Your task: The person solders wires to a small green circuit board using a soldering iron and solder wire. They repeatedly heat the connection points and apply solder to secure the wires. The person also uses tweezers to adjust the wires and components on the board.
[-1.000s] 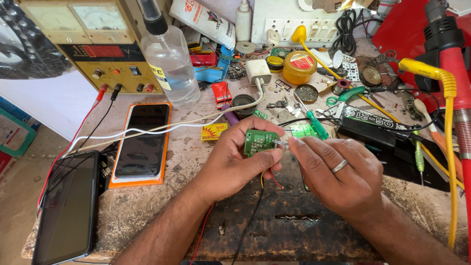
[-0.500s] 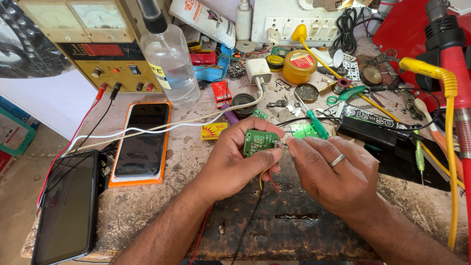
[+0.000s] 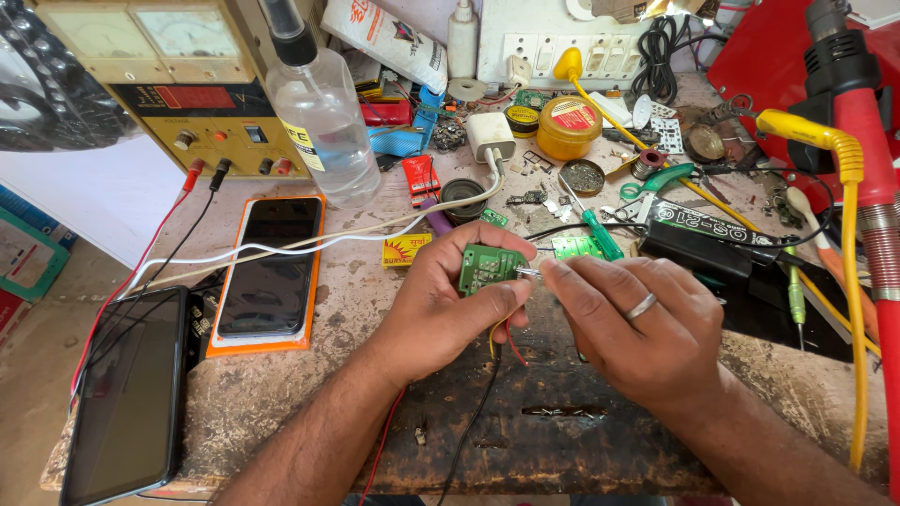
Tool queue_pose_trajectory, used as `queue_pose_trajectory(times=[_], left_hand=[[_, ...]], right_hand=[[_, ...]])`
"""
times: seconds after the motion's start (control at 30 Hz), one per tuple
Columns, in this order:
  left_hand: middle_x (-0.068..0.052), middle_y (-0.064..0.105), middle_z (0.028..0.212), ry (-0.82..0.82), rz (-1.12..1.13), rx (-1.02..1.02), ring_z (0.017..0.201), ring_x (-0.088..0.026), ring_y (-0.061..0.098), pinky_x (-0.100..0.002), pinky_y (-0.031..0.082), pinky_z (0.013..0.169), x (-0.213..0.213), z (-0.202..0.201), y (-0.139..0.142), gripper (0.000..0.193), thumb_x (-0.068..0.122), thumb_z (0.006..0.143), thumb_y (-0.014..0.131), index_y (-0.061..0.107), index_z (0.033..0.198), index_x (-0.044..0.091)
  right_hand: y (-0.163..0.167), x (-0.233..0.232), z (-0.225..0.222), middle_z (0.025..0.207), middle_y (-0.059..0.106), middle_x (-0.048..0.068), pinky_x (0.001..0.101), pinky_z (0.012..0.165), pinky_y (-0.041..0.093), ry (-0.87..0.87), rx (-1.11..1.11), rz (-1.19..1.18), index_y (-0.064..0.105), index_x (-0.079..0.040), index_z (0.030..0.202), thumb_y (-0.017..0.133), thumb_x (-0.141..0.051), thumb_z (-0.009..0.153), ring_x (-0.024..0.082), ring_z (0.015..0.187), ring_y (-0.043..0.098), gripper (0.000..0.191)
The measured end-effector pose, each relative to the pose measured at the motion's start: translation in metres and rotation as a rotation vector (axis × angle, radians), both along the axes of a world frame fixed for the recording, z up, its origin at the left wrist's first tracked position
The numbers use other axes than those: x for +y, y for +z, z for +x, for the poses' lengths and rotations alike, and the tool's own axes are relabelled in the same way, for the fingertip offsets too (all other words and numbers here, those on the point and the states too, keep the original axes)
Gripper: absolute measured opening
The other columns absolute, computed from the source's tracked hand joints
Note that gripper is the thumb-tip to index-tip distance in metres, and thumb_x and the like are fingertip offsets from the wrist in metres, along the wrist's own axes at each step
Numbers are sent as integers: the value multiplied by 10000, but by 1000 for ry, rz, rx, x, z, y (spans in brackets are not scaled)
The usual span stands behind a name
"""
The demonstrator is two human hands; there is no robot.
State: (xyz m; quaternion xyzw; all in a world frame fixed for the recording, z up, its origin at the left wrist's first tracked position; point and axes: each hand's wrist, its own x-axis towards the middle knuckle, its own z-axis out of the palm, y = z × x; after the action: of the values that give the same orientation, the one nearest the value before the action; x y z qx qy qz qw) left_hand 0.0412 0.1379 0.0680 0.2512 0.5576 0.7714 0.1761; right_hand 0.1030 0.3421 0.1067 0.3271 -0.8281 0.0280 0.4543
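Observation:
My left hand (image 3: 448,305) grips a small green circuit board (image 3: 487,267) above the worn bench, thumb under it and fingers over its top edge. Yellow, red and black wires (image 3: 497,351) hang down from the board. My right hand (image 3: 647,323), a ring on one finger, pinches a thin metal tool tip (image 3: 527,272) that touches the board's right edge. A green-handled screwdriver (image 3: 596,232) lies just beyond my fingers.
An orange-cased phone (image 3: 269,267) and a dark phone (image 3: 127,394) lie at left. A clear bottle (image 3: 323,117) and a power supply (image 3: 173,80) stand behind. A yellow tin (image 3: 568,126), a black box (image 3: 717,239) and a red hot-air tool (image 3: 858,141) crowd the right.
Both hands stay at the board; my right hand's fingers have shifted slightly at its right edge.

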Motion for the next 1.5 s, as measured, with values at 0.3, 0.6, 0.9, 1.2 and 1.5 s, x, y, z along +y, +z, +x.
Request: queue_pose_trajectory(times=[0.3,0.6,0.9,1.2,1.5], left_hand=[[-25,673,879,-27,-14,23,734,-70,664,-245,574,588,0,1,2,280,57,957,690,616,1225,30],[-16,681,889,-37,-17,29,751,-67,670,-240,568,587,1,1,-1,261,53,958,690,622,1209,34],[-76,712,1092,-47,80,-49,895,-139,706,-293,605,724,2,-2,-4,338,115,992,659,555,1308,57],[-94,688,1179,-67,98,-46,1004,-190,718,-330,614,798,3,-6,-7,291,185,1105,489,564,1349,44],[-101,679,1207,51,122,-62,960,-214,734,-358,633,776,-3,-9,-2,290,154,1063,504,576,1321,40]], right_hand=[[-4,2,-1,922,721,76,404,650,549,-9,-12,-8,745,-49,1134,782,-11,851,241,757,680,288],[-4,2,-2,931,731,86,404,644,552,9,-39,-41,741,-53,1126,788,-12,855,244,754,692,278],[-3,7,-8,995,759,95,383,724,575,52,-122,-108,739,-63,1134,757,-17,881,242,826,724,258],[-9,6,-11,956,742,89,382,734,567,-5,-195,-226,738,-74,1159,793,-94,924,250,830,714,242],[-7,8,-14,997,744,100,366,763,556,-10,-247,-274,725,-82,1197,780,-149,937,229,889,705,275]])
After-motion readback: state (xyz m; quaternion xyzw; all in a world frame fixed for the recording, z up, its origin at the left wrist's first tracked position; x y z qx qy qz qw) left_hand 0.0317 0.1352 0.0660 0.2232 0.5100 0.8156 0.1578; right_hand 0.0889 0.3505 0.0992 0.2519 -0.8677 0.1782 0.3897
